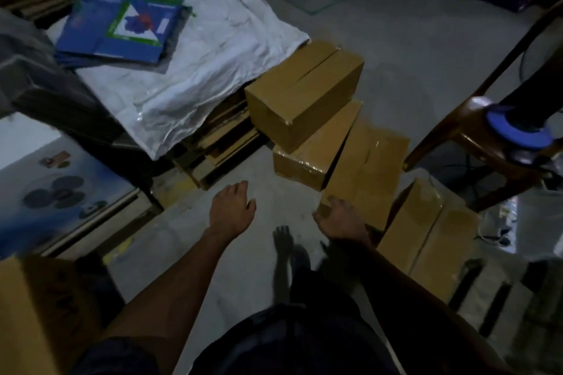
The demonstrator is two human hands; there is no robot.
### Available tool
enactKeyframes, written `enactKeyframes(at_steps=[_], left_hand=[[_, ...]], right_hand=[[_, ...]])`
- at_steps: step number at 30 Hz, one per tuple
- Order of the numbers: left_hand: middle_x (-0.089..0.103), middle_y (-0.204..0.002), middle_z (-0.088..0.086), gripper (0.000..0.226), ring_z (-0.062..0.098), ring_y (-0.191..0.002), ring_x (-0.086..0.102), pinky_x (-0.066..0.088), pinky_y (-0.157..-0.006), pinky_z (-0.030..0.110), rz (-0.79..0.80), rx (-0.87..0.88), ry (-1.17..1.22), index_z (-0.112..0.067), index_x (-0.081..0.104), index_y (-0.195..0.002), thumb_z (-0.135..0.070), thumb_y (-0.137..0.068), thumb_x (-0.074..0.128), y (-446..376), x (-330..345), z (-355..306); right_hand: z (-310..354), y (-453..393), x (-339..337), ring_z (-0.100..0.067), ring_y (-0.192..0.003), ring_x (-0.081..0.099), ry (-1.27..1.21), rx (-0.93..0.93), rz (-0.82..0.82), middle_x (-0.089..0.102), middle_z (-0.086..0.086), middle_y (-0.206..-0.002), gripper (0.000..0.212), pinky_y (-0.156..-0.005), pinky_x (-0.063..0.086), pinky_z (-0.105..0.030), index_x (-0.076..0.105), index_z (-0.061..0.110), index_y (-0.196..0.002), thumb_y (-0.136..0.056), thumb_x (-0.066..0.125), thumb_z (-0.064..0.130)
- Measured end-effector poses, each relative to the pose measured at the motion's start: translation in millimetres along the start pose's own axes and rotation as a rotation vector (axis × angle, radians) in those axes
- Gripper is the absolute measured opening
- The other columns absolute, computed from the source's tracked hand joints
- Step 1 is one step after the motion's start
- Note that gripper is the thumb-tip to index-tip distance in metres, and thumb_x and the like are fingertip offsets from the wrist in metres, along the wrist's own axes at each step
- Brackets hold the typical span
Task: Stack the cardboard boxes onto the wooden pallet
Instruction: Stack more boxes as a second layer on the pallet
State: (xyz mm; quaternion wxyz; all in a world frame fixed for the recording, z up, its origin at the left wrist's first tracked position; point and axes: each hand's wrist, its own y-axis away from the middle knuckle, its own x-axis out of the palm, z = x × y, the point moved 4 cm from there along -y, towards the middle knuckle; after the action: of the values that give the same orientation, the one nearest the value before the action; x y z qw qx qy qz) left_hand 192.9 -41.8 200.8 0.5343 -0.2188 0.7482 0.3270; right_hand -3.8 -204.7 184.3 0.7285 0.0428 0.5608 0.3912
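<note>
Several taped brown cardboard boxes lie on the grey floor. The top box (pixel 304 91) rests on a lower box (pixel 316 149). A tilted box (pixel 365 173) leans against that lower one, and another box (pixel 426 237) lies to its right. My right hand (pixel 341 218) rests on the near corner of the tilted box, fingers bent over its edge. My left hand (pixel 233 207) hovers open above the floor, left of the boxes, holding nothing. A wooden pallet (pixel 219 143) shows under a pile at the left, mostly hidden.
A white plastic sheet (pixel 198 49) with a flat blue carton (pixel 122 21) covers the pile on the pallet. A brown chair (pixel 475 137) with a blue tape roll (pixel 515 128) stands at right. A cardboard box (pixel 33 313) sits at the lower left.
</note>
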Motion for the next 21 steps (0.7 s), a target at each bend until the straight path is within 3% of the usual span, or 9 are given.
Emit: enactKeyframes(at_steps=[5, 11, 16, 21], left_hand=[[0.051, -0.141, 0.018, 0.055, 0.034, -0.128, 0.048, 0.041, -0.103, 0.043, -0.035, -0.007, 0.010, -0.007, 0.038, -0.147, -0.036, -0.100, 0.046, -109.5, -46.3, -20.7], [0.054, -0.137, 0.018, 0.053, 0.035, -0.126, 0.050, 0.044, -0.100, 0.044, -0.082, 0.026, 0.063, -0.005, 0.044, -0.142, -0.036, -0.100, 0.048, -215.2, -95.2, -38.0], [0.062, -0.120, 0.021, 0.043, 0.037, -0.110, 0.057, 0.046, -0.088, 0.042, -0.109, 0.112, 0.067, -0.002, 0.054, -0.127, -0.032, -0.096, 0.051, -304.2, -109.5, -37.4], [0.052, -0.139, 0.019, 0.056, 0.035, -0.125, 0.050, 0.043, -0.101, 0.044, -0.008, 0.210, 0.031, -0.006, 0.037, -0.147, -0.034, -0.099, 0.046, -415.2, -118.9, -36.8]], right_hand=[[37.3, -103.2, -68.9, -0.033, -0.128, 0.048, -0.006, -0.035, -0.036, 0.049, -0.011, -0.144, 0.068, -0.104, 0.045, -0.046, 0.040, 0.019, -0.146, -0.093, 0.048, 0.062], [73.8, -189.9, -133.1, -0.033, -0.137, 0.041, -0.050, -0.029, -0.055, 0.040, -0.010, -0.154, 0.073, -0.110, 0.041, -0.047, 0.033, 0.018, -0.153, -0.094, 0.050, 0.058], [97.2, -251.6, -157.3, -0.035, -0.140, 0.037, -0.039, 0.040, -0.088, 0.038, -0.010, -0.156, 0.072, -0.110, 0.037, -0.048, 0.032, 0.019, -0.154, -0.097, 0.051, 0.057], [120.7, -320.4, -171.9, -0.032, -0.133, 0.046, -0.156, 0.091, -0.156, 0.047, -0.013, -0.148, 0.070, -0.105, 0.045, -0.046, 0.036, 0.016, -0.151, -0.095, 0.056, 0.054]])
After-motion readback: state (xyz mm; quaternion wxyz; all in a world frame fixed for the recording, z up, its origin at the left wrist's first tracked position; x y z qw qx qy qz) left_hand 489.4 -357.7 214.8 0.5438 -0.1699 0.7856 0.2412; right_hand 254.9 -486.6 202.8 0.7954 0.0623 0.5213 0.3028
